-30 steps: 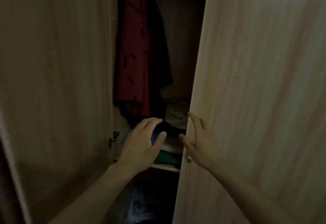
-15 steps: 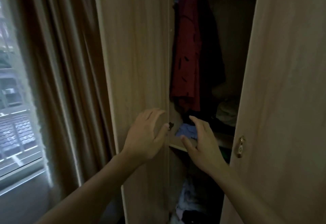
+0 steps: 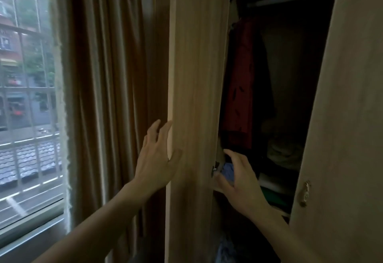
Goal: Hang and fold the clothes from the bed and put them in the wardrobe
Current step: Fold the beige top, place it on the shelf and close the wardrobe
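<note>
The wardrobe stands with both doors ajar. My left hand [image 3: 157, 159] holds the outer edge of the left door [image 3: 196, 76], fingers behind the edge and thumb on its face. My right hand [image 3: 238, 177] reaches into the gap, curved open just in front of a folded blue cloth [image 3: 228, 171] on the shelf, not clearly touching it. A red garment [image 3: 238, 88] with dark marks hangs inside under the rail [image 3: 284, 0]. A beige heap [image 3: 284, 153] and a folded green piece [image 3: 273, 197] lie on the shelves. The bed is out of view.
The right door [image 3: 342, 117], with a small metal handle [image 3: 304, 193], stands close on the right. Brown curtains [image 3: 107, 76] hang left of the wardrobe, beside a barred window [image 3: 24, 97]. More clothes lie dimly at the wardrobe's bottom [image 3: 223, 248].
The view swung left, bringing curtain and window in. My left hand moved from the shelf across to the left door's outer edge. My right hand left the right door and went into the opening.
</note>
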Available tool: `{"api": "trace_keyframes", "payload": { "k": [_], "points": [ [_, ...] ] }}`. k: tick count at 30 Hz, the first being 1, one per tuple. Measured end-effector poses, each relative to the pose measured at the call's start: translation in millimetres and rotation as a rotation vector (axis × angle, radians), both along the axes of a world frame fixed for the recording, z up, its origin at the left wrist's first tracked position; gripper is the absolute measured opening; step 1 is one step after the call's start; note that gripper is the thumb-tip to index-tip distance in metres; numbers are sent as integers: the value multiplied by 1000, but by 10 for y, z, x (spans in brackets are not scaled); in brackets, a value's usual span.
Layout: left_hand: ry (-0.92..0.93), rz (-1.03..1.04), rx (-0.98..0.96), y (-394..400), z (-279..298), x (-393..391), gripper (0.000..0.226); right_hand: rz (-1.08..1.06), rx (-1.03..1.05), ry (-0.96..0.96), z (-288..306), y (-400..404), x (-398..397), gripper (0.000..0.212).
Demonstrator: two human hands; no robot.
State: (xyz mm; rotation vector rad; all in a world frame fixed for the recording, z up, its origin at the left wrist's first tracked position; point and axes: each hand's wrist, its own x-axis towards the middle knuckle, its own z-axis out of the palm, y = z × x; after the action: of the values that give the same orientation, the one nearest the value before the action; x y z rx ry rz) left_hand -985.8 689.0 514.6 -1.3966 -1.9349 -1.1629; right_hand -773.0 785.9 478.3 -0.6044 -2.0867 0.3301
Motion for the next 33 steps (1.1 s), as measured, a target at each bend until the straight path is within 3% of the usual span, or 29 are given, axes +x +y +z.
{"api": "trace_keyframes", "payload": {
  "k": [9,14,18,27,33],
  "points": [
    [-163,-86,-20,583,54,-442,99,-154,-23,-157,-132,-28,42,65],
    [-472,-325,15,856,5,-356,88,-277,-85,-223,-275,-19,278,66],
    [-428,-383,97,832,-71,-237,71,-331,-125,-281,-336,-6,437,63],
    [-397,-662,83,791,-116,216,55,-341,-80,-210,-228,83,563,63],
    [-314,-715,65,926,-68,609,50,-295,-44,-222,-112,221,670,65]
  ]
}}
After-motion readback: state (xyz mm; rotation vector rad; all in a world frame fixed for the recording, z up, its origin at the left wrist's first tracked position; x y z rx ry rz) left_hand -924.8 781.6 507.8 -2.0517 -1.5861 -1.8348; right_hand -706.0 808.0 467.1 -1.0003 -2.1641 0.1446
